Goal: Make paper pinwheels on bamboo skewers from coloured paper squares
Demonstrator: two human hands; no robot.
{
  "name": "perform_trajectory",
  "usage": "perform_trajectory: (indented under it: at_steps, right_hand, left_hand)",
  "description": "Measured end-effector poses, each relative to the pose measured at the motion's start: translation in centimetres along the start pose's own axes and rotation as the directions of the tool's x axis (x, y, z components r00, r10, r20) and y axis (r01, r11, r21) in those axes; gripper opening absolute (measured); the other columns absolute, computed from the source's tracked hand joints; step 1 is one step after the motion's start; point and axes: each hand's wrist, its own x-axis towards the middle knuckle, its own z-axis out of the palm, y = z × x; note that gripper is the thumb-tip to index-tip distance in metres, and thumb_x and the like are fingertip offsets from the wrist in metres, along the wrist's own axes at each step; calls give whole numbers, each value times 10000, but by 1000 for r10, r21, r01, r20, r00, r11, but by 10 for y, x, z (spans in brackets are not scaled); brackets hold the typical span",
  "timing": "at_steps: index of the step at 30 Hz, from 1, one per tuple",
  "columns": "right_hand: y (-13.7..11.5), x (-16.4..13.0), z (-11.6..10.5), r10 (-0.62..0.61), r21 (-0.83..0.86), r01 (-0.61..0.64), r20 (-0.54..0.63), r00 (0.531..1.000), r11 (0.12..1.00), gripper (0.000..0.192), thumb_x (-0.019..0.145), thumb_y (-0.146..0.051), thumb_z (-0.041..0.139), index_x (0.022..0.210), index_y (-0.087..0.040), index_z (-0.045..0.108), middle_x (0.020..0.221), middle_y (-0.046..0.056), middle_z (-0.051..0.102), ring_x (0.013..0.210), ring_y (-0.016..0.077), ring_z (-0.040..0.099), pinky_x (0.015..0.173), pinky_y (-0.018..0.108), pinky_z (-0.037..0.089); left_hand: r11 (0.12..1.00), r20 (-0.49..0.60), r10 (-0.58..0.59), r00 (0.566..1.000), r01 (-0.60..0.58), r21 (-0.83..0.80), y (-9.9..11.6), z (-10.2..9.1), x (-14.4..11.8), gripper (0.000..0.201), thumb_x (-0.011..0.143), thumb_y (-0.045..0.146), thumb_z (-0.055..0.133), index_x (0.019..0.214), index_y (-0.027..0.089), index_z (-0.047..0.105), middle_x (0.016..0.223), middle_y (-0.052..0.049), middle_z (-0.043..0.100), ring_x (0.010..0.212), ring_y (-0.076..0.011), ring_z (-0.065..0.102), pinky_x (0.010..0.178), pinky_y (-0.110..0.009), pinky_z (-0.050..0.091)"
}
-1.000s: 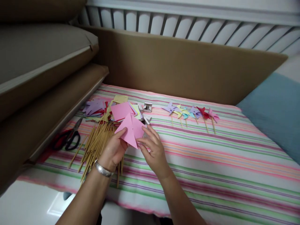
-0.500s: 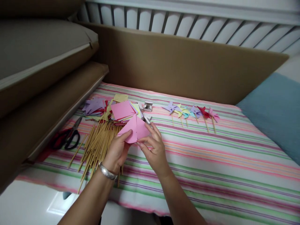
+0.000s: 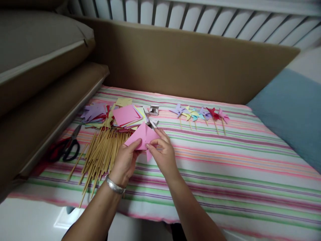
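Between my hands is a pink paper square [image 3: 139, 135] with cuts running in from its corners, held above the cloth. My left hand [image 3: 126, 160] pinches its left side, thumb on top and fingers underneath. With thumb and fingertips, my right hand [image 3: 162, 152] grips the paper near its middle, where one pink flap is bent inward and another point hangs below. A heap of thin wooden sticks [image 3: 100, 154] lies just left of my left hand. Behind the paper sits a stack of coloured paper squares [image 3: 126, 115], with a small open box [image 3: 153, 109] beside it.
Finished paper pinwheels [image 3: 193, 113] on sticks lie in a row at the back right. Scissors [image 3: 71, 144] with dark handles rest at the left, near purple cut papers [image 3: 93, 112]. Brown cushions [image 3: 50, 77] border the left, a brown panel [image 3: 175, 63] the back.
My right hand has brought a flap of the pink paper in toward the middle, and its thumb now presses there. The whole view has shifted slightly.
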Motion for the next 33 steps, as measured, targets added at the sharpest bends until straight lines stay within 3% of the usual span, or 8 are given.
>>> perform_trajectory:
  at_steps: [9, 13, 20, 23, 26, 29, 31, 33]
  right_hand:
    - [2, 2, 0, 49, -17, -49, -18, 999, 999, 78, 711, -248, 660, 651, -216, 621, 1276, 82, 545, 1282, 255, 377, 1052, 483, 285]
    - [2, 1, 1, 54, -24, -55, -41, 998, 998, 74, 713, -236, 649, 646, -219, 622, 1246, 83, 565, 1260, 251, 405, 1040, 480, 298]
    - [-1, 2, 0, 123, -15, -123, -1, 992, 992, 30, 698, -241, 649, 705, -213, 644, 1250, 85, 558, 1211, 265, 458, 1005, 442, 363]
    - [2, 9, -10, 229, 135, -226, -8, 973, 965, 249, 680, -276, 663, 921, -222, 626, 1205, 83, 587, 1145, 256, 521, 949, 426, 421]
    - [6, 15, -21, 343, 336, -358, 105, 933, 871, 529, 636, -312, 710, 1127, -213, 537, 1029, 84, 658, 982, 238, 610, 849, 407, 473]
    - [7, 17, -28, 420, 396, -530, 334, 844, 750, 726, 592, -311, 747, 1249, -215, 453, 782, 21, 674, 727, 198, 644, 691, 355, 498]
    - [6, 16, -30, 429, 398, -607, 452, 782, 688, 766, 570, -269, 759, 1264, -225, 438, 741, -5, 661, 670, 182, 633, 645, 325, 492]
    - [5, 14, -30, 412, 408, -627, 500, 761, 664, 698, 561, -213, 755, 1204, -228, 484, 813, -2, 659, 714, 175, 628, 650, 300, 490]
  left_hand:
    - [1000, 61, 17, 998, -16, -15, -1, 3, -3, 104, 661, 202, 710, 726, 123, 688, 683, -33, 690, 607, -125, 607, 612, -256, 487]
    - [997, 91, 56, 994, -61, 56, -1, 6, -6, 125, 656, 194, 709, 759, 126, 688, 716, -38, 698, 648, -136, 617, 664, -267, 480]
    - [990, -76, 54, 996, -43, 132, -2, 6, -3, 240, 566, 147, 726, 799, 126, 676, 716, -32, 692, 614, -130, 598, 604, -247, 459]
    - [983, -87, 42, 995, -25, 185, 0, 3, 0, 270, 551, 151, 725, 814, 124, 671, 735, -35, 692, 625, -132, 594, 591, -241, 451]
    - [962, -44, 2, 999, 10, 272, 2, 1, 0, 285, 538, 149, 724, 816, 108, 674, 728, -42, 692, 627, -133, 590, 598, -241, 447]
    - [939, -1, -57, 998, 54, 341, 2, 1, -1, 317, 521, 130, 721, 834, 104, 679, 723, -41, 695, 623, -135, 589, 603, -244, 446]
    - [927, 18, -88, 996, 75, 368, 0, 2, -2, 347, 514, 123, 718, 858, 106, 678, 736, -42, 698, 639, -145, 596, 615, -251, 448]
    - [919, 35, -105, 994, 84, 385, -1, 2, -2, 371, 505, 122, 719, 872, 101, 674, 743, -45, 698, 664, -158, 604, 633, -261, 451]
